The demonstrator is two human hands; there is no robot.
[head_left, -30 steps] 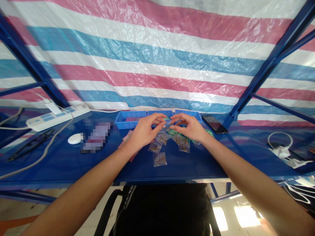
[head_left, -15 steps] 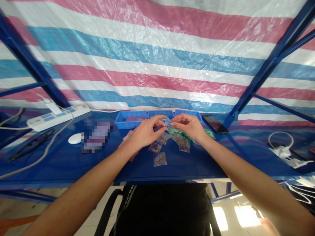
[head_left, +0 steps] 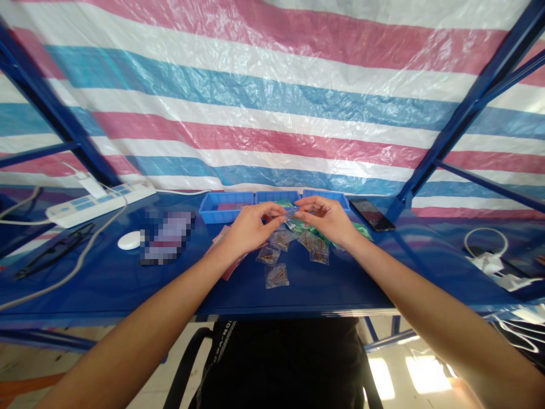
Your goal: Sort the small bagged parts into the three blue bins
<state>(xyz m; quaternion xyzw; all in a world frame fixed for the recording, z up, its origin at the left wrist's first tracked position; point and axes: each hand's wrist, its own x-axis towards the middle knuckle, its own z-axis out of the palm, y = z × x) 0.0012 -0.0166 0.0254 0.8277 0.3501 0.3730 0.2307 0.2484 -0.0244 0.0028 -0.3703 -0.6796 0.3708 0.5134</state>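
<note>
Between my two hands is a small clear plastic bag (head_left: 291, 213), pinched at its edges. My left hand (head_left: 260, 222) grips one side with thumb and fingers, and my right hand (head_left: 324, 217) grips the other. What the bag contains is too small to make out. Below the hands lie several small clear bags of brass-coloured screws, one bag (head_left: 277, 276) nearest the table edge. Green plastic packaging (head_left: 361, 230) lies under and beside my right hand. A pink sheet or bag (head_left: 225, 267) is partly hidden under my left forearm.
Three blue bins (head_left: 225, 207) stand in a row behind my hands. A black phone (head_left: 372, 215) lies to the right. On the left are a white mouse (head_left: 130, 240), a power strip (head_left: 102, 203) with cables, and dark glasses (head_left: 55, 250). The blue table (head_left: 340, 289) has a front edge near me.
The bag between my fingers looks flatter and stretched sideways, and its lower part hangs a little lower. Both hands have shifted only slightly. The bags on the table have stayed put.
</note>
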